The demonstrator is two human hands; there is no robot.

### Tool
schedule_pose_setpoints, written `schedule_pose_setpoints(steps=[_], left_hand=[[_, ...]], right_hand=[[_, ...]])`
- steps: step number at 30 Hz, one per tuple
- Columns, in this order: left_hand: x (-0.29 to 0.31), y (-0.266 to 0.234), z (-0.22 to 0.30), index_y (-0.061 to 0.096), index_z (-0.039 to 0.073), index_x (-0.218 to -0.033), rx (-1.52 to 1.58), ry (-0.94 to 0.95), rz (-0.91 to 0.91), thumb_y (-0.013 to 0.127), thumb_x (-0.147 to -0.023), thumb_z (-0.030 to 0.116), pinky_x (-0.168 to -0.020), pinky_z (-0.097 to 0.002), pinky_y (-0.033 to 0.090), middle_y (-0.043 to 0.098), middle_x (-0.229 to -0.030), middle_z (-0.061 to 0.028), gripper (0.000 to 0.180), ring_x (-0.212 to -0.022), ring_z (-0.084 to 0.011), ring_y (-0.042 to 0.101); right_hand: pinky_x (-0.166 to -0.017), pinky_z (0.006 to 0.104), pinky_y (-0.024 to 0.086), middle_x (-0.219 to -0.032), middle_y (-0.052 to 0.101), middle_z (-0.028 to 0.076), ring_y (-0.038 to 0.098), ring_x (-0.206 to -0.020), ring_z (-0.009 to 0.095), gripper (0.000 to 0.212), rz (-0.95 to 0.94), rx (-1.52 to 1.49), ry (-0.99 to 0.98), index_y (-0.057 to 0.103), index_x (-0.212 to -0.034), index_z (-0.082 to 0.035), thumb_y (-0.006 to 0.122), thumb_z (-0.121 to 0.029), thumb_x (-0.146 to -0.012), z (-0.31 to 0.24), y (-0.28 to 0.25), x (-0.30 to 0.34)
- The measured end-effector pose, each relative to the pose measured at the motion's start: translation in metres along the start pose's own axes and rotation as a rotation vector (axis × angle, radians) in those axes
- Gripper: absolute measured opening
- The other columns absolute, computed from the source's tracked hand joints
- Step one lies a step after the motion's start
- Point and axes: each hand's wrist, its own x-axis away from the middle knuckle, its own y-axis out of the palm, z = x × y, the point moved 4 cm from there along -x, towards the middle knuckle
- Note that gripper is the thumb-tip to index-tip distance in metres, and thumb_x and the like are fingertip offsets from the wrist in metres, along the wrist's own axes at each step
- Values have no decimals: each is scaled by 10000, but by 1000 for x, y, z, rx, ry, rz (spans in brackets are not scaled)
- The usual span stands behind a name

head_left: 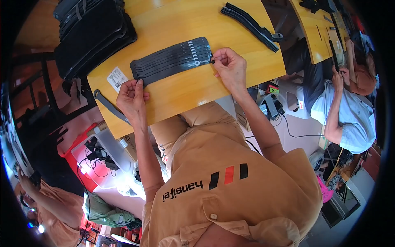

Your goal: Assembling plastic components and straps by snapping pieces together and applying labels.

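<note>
A fanned row of several flat black straps [170, 59] lies across the yellow wooden table [181, 94]. My left hand [131, 95] pinches the left ends of the straps near the table's front edge. My right hand [229, 66] pinches the right ends, fingers closed on the tips. Both forearms come up from my tan shirt below.
A tall stack of black straps [92, 33] sits at the table's back left. Another black bundle [251, 24] lies at the back right. One loose strap [109, 106] hangs over the left edge beside a white label [117, 78]. A person in a light shirt [349, 115] works at the right.
</note>
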Motion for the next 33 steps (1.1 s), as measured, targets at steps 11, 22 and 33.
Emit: schedule_pose_setpoints(steps=[11, 22, 33], left_hand=[[2, 2, 3, 565, -22, -829, -57, 3, 43, 624, -823, 41, -417, -183, 416, 554, -660, -27, 86, -473, -60, 502], [-1, 3, 13, 530, -16, -809, -205, 94, 75, 632, -781, 5, -398, -215, 397, 538, -631, -48, 108, -437, -88, 484], [8, -1, 32, 490, -28, -1094, -440, 414, 126, 559, -838, 88, -690, -362, 464, 577, -958, -150, 289, -772, -242, 580]], right_hand=[[-420, 182, 452, -649, 554, -19, 495, -545, 24, 92, -3, 82, -26, 604, -812, -14, 586, 42, -741, -2, 2, 0], [-490, 254, 448, -585, 563, 80, 546, -498, 130, 59, 57, 159, -159, 579, -712, 10, 581, 49, -668, -2, 3, -3], [-674, 368, 458, -898, 569, 168, 572, -767, 285, 166, 56, 561, -509, 570, -887, 13, 552, 38, -724, -43, -1, 11]])
